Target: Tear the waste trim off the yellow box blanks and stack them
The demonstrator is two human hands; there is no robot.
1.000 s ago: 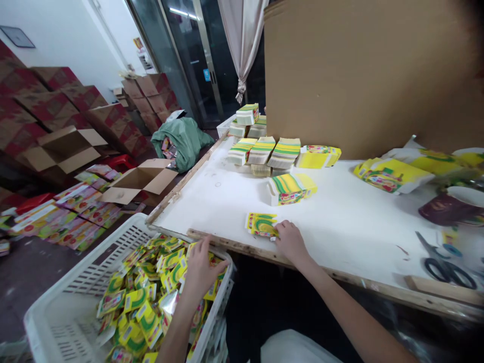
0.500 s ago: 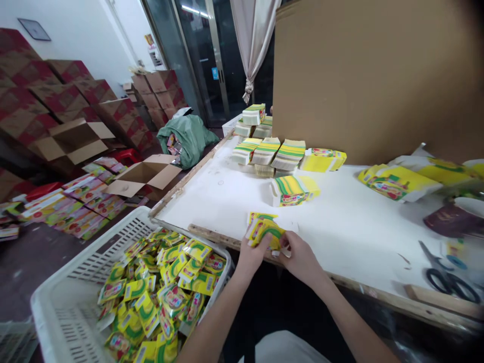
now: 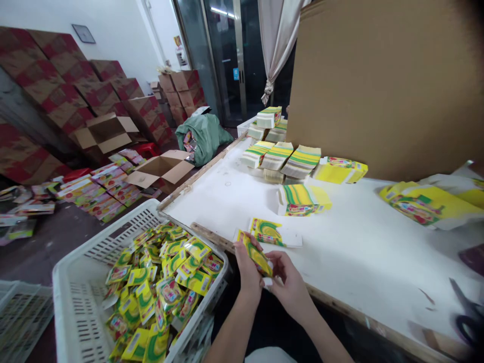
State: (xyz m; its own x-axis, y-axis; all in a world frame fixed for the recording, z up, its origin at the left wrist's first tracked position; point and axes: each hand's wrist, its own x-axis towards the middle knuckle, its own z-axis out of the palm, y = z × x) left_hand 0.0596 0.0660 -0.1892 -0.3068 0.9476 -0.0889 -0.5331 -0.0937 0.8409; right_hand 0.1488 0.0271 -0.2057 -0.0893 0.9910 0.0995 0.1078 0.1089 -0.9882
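My left hand (image 3: 246,267) is wrapped round a small yellow and green carton (image 3: 257,256), holding it tilted over the table's near edge. At the carton's lower right end, the fingers of my right hand (image 3: 289,280) pinch its white end flaps. Just beyond my hands a flat printed carton (image 3: 268,233) with a white flap lies on the white table (image 3: 212,201). To my left, a white plastic basket (image 3: 71,282) holds a heap of similar yellow packs (image 3: 166,275).
Stacks of flat cartons (image 3: 302,161) stand at the table's back, beside a large cardboard sheet (image 3: 381,91). A nearer stack (image 3: 302,199) lies mid-table. Scissors (image 3: 467,312) are at the right edge. Open boxes (image 3: 162,169) and a green sack (image 3: 207,136) sit on the floor.
The view has swung left. My hands have drawn the carton closer and tilted it upright, uncovering the flat carton behind it. My right fingers now work at its lower end.
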